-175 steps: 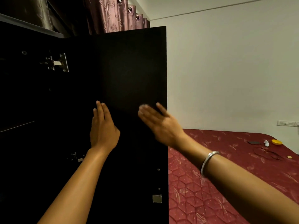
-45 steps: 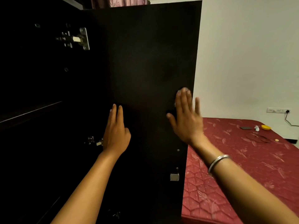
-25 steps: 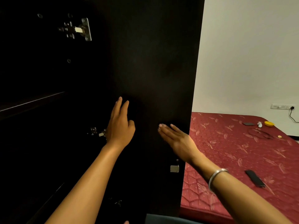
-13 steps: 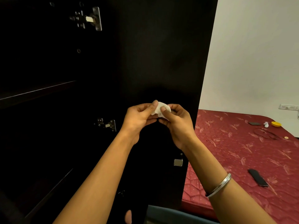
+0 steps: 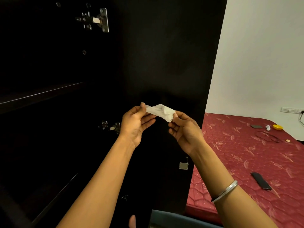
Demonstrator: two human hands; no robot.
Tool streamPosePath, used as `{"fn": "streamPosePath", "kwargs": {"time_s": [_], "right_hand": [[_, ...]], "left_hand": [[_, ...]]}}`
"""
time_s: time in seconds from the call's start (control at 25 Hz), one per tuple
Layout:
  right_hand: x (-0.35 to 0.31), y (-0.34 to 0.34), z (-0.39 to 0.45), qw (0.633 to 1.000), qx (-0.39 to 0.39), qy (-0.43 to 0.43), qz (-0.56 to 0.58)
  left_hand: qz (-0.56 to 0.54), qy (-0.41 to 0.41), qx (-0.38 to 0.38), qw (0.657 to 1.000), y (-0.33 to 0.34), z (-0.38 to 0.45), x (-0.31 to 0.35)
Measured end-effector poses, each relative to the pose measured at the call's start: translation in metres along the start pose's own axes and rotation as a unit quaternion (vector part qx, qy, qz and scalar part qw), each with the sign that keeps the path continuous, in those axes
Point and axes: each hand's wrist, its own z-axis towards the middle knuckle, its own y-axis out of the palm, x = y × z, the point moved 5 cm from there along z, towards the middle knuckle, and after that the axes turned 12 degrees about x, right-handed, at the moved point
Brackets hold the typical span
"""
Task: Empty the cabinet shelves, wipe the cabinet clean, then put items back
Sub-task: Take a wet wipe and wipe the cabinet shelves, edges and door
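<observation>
The person is standing at the open cabinet (image 5: 49, 112) and working a small white wipe (image 5: 160, 111) between both hands, which puts this in the wiping step, I'd say. The left hand (image 5: 135, 124) is pinching one end of the wipe between thumb and fingertips, and the right hand (image 5: 185, 129) is pinching the other end, so the crumpled piece is being held stretched between them in front of the dark door (image 5: 164, 63), clear of its surface. It looks as if they are unfolding or turning it to find a fresh side. The next move, as I judge it, is calling for one hand to take the wipe flat under the fingers and press it against the door or a shelf (image 5: 41, 96), with the other hand free to steady the door, since it is hanging on its hinges (image 5: 95, 19) and may swing under pressure. The cabinet's inside is too dark to tell what is lying on the shelves. To the right, a red bed (image 5: 246, 153) is sitting close beside the door, carrying a dark phone (image 5: 261, 181), a yellow dish (image 5: 277, 127) and a few small bits farther back. A bangle (image 5: 225, 190) is showing on the right wrist. Nothing is standing between the hands and the door.
</observation>
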Motion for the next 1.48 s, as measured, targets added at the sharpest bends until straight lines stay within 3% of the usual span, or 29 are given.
{"fn": "streamPosePath", "kwargs": {"time_s": [0.12,0.24,0.32,0.48,0.64,0.76,0.88,0.96,1.08,1.16,1.24,1.36,1.48], "right_hand": [[0.002,0.004,-0.001,0.998,0.025,-0.016,-0.053],[-0.006,0.005,-0.002,0.993,0.026,-0.051,-0.108],[-0.011,0.003,0.000,0.992,0.025,-0.059,-0.108],[-0.017,-0.003,0.006,0.991,0.027,-0.060,-0.117],[-0.018,-0.015,0.013,0.995,0.027,-0.065,-0.076],[-0.020,-0.021,0.014,0.997,-0.027,-0.069,-0.034],[-0.021,-0.029,0.014,0.962,-0.004,-0.151,-0.226],[-0.021,-0.035,0.018,0.953,0.005,-0.149,-0.263],[-0.013,-0.026,0.019,0.961,-0.080,-0.096,-0.246],[-0.007,-0.020,0.021,0.941,-0.107,-0.152,-0.284],[-0.006,-0.020,0.025,0.929,-0.079,-0.208,-0.296],[-0.007,-0.032,0.037,0.935,-0.016,-0.218,-0.278],[-0.015,-0.035,0.040,0.884,0.027,-0.315,-0.344]], "left_hand": [[0.037,-0.004,-0.046,0.998,0.005,-0.004,0.002],[0.201,0.080,-0.097,0.971,0.008,-0.006,0.011],[0.255,0.122,-0.109,0.953,0.010,-0.004,0.013],[0.239,0.117,-0.040,0.963,0.012,0.002,0.010],[0.058,-0.001,0.001,0.998,0.009,0.008,0.001],[0.022,0.000,0.024,0.999,0.011,0.006,-0.003],[0.004,-0.005,0.059,0.998,0.016,0.005,-0.008],[0.010,-0.003,0.054,0.998,0.021,0.004,-0.012],[0.118,0.045,0.058,0.990,0.028,-0.001,-0.019],[0.209,0.090,0.090,0.970,0.032,-0.006,-0.025],[0.243,0.118,0.106,0.957,0.034,-0.009,-0.033],[0.225,0.116,0.075,0.964,0.030,-0.011,-0.045],[0.219,0.098,0.042,0.970,0.023,-0.006,-0.054]]}}
